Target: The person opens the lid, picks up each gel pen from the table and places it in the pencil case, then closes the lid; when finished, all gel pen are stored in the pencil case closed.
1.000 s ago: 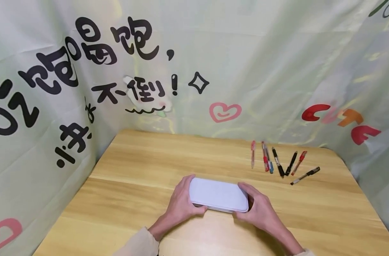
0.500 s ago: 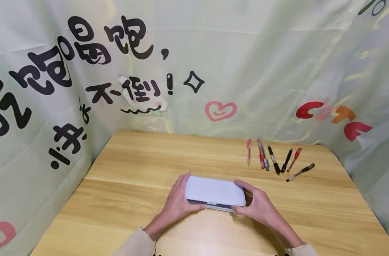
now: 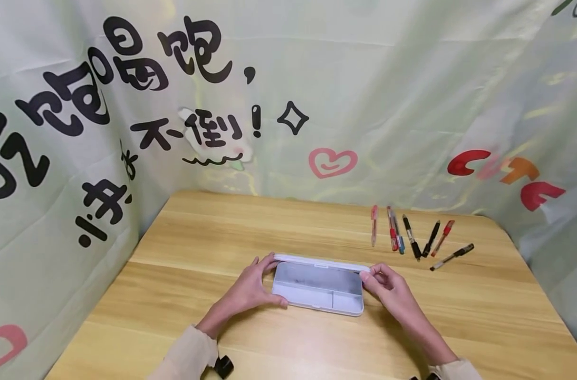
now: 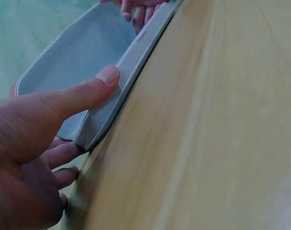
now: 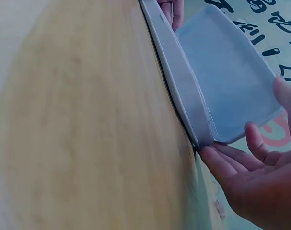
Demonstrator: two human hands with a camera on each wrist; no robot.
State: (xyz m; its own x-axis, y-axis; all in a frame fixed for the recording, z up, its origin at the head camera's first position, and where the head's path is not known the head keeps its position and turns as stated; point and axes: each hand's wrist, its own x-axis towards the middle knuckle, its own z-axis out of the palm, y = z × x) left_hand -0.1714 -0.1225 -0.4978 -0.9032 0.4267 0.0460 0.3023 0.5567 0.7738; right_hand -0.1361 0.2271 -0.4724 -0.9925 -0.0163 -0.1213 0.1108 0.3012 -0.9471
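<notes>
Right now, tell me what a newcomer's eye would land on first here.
Probably the bold black lettering sprawling across the upper left of the pale curtain in the head view. Next might come the open pale case on the table, with the left hand and right hand at opposite ends. The pens toward the table's far right would likely follow.

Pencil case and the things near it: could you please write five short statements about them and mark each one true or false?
1. The pencil case is open. True.
2. Its inside is one undivided space. False: dividers split it.
3. The left hand and the right hand are at opposite ends of it. True.
4. The pens lie inside it. False: they lie apart from it, on the table.
5. Some pens have red parts. True.
</notes>
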